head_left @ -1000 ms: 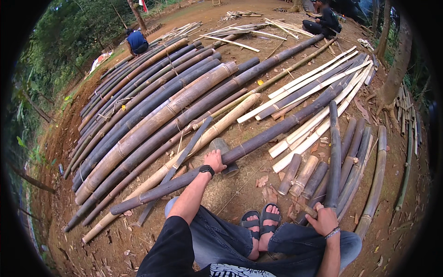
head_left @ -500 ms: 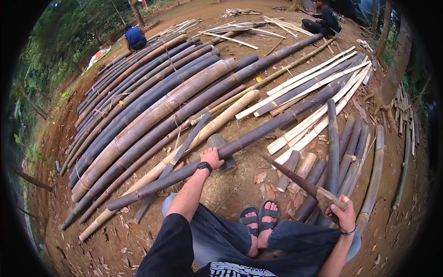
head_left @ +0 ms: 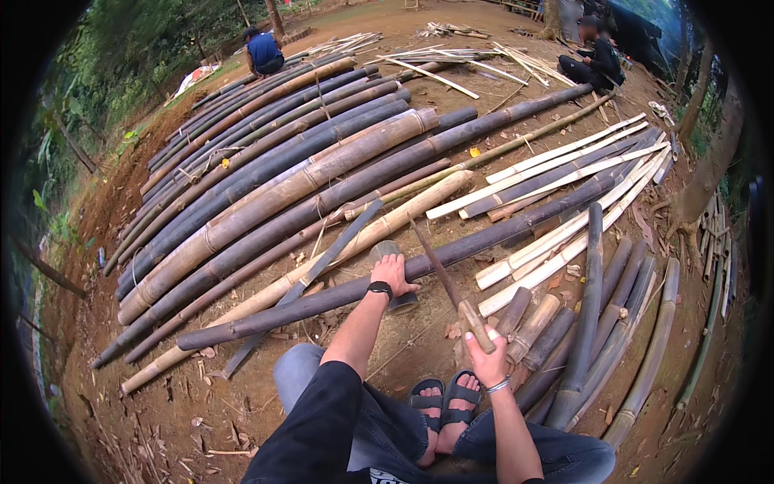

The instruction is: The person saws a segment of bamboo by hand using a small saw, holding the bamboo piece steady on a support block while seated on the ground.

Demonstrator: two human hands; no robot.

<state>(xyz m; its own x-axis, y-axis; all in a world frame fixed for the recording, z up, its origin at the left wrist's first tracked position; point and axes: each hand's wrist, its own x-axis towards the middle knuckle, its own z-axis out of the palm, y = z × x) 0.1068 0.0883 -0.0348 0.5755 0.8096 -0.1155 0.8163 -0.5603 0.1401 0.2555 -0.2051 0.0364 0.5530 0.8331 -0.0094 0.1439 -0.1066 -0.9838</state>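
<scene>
A long dark bamboo pole [head_left: 322, 300] lies slantwise before me, resting across a short thick bamboo block [head_left: 403, 304]. My left hand [head_left: 393, 276] grips it from above, right over the block. In my right hand [head_left: 487, 360] is a handsaw [head_left: 442, 270], held by its pale wooden handle. The narrow, dark blade points up and away from me and crosses the pole in view, just right of my left hand. Whether its teeth touch the bamboo I cannot tell. A flat dark bamboo strip [head_left: 314, 274] lies under the pole on the left.
Many long bamboo poles [head_left: 266, 202] are laid side by side at left. Pale split strips [head_left: 556, 242] lie to the right, with several short cut pieces [head_left: 534, 327] nearer me. Two people, one in a blue shirt [head_left: 263, 53], one in black [head_left: 601, 60], sit farther off.
My right hand has brought the saw leftward and forward, from beside my right knee to the pole. My left hand stays on the pole. The view has shifted slightly.
</scene>
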